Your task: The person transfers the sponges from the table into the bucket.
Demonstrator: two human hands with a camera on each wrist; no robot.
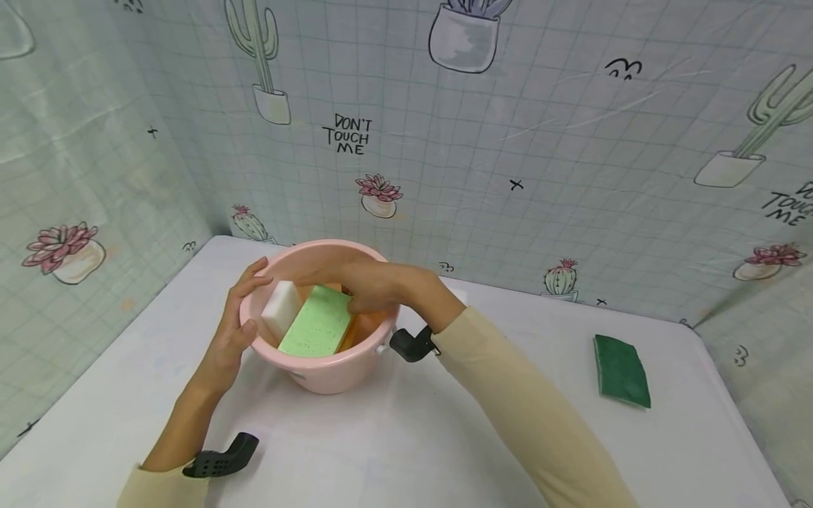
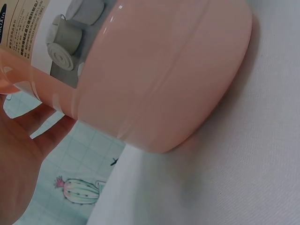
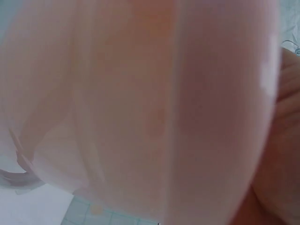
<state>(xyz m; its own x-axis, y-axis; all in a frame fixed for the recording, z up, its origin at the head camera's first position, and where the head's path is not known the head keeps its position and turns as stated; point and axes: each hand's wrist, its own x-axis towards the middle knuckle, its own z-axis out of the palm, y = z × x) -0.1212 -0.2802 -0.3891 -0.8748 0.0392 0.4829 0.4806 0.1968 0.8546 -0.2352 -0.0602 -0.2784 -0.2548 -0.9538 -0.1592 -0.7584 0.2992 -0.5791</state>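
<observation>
A pink plastic bucket point(image 1: 336, 377) stands on the white table, tilted slightly. At its left rim my left hand point(image 1: 229, 339) holds on, with thumb and fingertips over the edge; the left wrist view shows that hand point(image 2: 21, 159) against the bucket's labelled side. My right hand point(image 1: 368, 283) reaches inside, over the right part of the opening, its thumb side by a light green sponge point(image 1: 317, 324). A white block point(image 1: 281, 309) leans to the left of the sponge. Something orange point(image 1: 348, 337) shows beneath. The bucket wall point(image 3: 117, 112) blocks most of the right wrist view, hiding the fingers' grip.
A dark green scouring pad point(image 1: 622, 371) lies flat on the table's right side. Behind and at the sides hangs a cactus-printed cloth point(image 1: 470, 155). The white table point(image 1: 381, 451) extends in front of the bucket.
</observation>
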